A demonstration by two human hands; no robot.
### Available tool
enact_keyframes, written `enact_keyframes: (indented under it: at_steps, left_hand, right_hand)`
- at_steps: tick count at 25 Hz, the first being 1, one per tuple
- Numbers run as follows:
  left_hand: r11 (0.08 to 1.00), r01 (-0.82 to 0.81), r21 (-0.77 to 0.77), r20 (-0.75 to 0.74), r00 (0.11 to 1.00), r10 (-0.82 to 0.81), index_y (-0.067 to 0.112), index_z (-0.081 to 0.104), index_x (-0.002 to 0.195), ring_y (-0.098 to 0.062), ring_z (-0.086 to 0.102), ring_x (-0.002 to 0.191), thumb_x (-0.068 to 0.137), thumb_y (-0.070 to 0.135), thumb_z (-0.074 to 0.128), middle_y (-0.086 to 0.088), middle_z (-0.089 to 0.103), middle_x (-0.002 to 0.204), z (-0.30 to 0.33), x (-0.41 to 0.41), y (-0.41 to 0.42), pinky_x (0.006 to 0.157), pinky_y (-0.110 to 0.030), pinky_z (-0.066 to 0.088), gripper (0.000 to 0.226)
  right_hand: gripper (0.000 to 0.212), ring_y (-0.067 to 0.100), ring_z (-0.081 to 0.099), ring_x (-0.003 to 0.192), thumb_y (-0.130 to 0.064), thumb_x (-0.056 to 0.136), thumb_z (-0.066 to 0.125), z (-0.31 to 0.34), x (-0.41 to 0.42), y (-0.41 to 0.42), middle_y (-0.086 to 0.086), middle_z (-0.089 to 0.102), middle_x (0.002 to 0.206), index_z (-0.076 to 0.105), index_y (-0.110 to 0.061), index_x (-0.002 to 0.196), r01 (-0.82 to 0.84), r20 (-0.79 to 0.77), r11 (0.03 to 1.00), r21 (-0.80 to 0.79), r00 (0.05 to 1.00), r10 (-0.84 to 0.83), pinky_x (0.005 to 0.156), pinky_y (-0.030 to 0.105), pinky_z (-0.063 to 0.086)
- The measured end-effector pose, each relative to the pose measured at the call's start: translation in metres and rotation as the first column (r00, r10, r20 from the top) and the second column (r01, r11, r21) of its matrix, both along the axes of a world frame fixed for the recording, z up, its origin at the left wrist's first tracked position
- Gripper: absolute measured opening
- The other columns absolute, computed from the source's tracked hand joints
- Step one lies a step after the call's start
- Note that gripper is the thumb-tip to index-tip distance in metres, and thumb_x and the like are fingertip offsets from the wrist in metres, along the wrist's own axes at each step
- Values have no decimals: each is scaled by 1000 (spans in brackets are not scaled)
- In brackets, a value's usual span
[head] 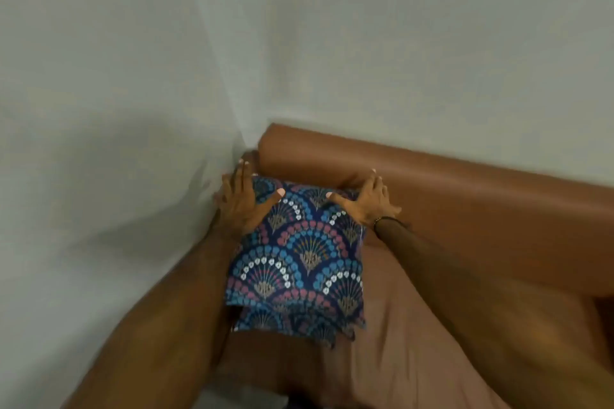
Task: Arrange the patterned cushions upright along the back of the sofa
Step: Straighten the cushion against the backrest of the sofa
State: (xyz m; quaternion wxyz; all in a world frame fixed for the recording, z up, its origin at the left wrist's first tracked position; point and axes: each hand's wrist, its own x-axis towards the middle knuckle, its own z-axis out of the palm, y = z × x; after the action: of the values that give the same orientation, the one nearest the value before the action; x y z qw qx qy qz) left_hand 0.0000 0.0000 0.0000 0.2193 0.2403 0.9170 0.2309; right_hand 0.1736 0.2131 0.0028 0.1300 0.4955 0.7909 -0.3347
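Note:
A dark blue cushion (300, 256) with blue, pink and white fan shapes leans against the brown sofa back (465, 183) at the sofa's left end, near the room corner. My left hand (241, 201) clasps its upper left corner, thumb on the front face. My right hand (368, 199) clasps its upper right corner in the same way. A second cushion with the same pattern (299, 325) peeks out from under the lower edge of the first, lying on the seat.
The brown seat (415, 325) stretches to the right and toward me. Pale grey-green walls (133, 109) meet in a corner just left of the sofa's end. The sofa back runs off to the right along the far wall.

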Motion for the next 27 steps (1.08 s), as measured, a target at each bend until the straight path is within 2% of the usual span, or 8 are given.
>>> enact_keyframes:
  at_steps: [2,3,4,6,10,18,24,27]
  left_hand:
    - [992,-128,-6,228,965,126,23,-4,170,-38,5,166,81,82,67,-7,1,181,-43,2,-2,131,-67,11,128]
    - [973,-229,4,343,915,213,23,-2,170,-39,15,164,73,82,76,-13,10,180,-60,7,-7,131,-64,18,138]
    - [952,-305,10,432,860,271,23,0,170,-40,27,161,62,84,82,-17,22,177,-73,10,-11,129,-62,27,149]
    - [908,-419,-11,510,779,366,14,17,167,-39,50,147,45,76,95,-16,47,164,-73,8,-13,121,-57,43,158]
    - [851,-508,131,591,729,344,11,66,136,-28,73,116,35,53,106,-10,73,137,-28,20,5,103,-50,61,118]
    - [844,-199,498,469,881,-69,26,32,159,-20,57,138,67,12,100,3,55,152,-4,211,160,115,-45,51,116]
    - [870,-35,491,488,839,-241,25,30,156,-14,56,136,69,10,100,11,53,143,-121,417,303,122,-44,46,113]
    - [862,14,506,497,812,-305,26,28,155,-7,54,138,70,7,99,10,50,146,-201,504,359,121,-37,47,112]
  right_hand:
    - [132,43,53,134,-90,59,75,-65,2,1,-5,26,167,25,-26,163,151,43,950,-275,989,-145,113,68,43]
    - [106,39,64,100,-87,52,83,-99,10,-2,6,32,108,49,-32,136,217,77,887,-408,976,-203,101,62,56]
    - [79,29,60,74,-80,54,88,-114,20,-11,13,52,94,50,-35,107,270,40,813,-517,956,-292,88,54,63]
    - [53,17,54,57,-50,76,89,-101,33,-28,2,58,74,55,-23,106,325,-19,728,-603,907,-420,66,33,61]
    - [80,28,76,94,-30,76,95,-52,63,-15,8,72,116,46,-19,138,378,-200,576,-725,685,-700,78,46,68]
    - [93,10,66,85,-2,77,91,-13,260,127,9,62,139,34,-15,149,427,-430,668,-610,529,-731,51,15,57]
    - [94,15,67,86,-6,72,95,-98,475,255,8,61,139,38,-20,145,583,-405,662,-472,523,-750,50,21,58]
    - [102,25,70,118,-11,60,101,-161,566,308,2,64,140,43,-24,142,637,-437,653,-410,491,-754,79,42,66]
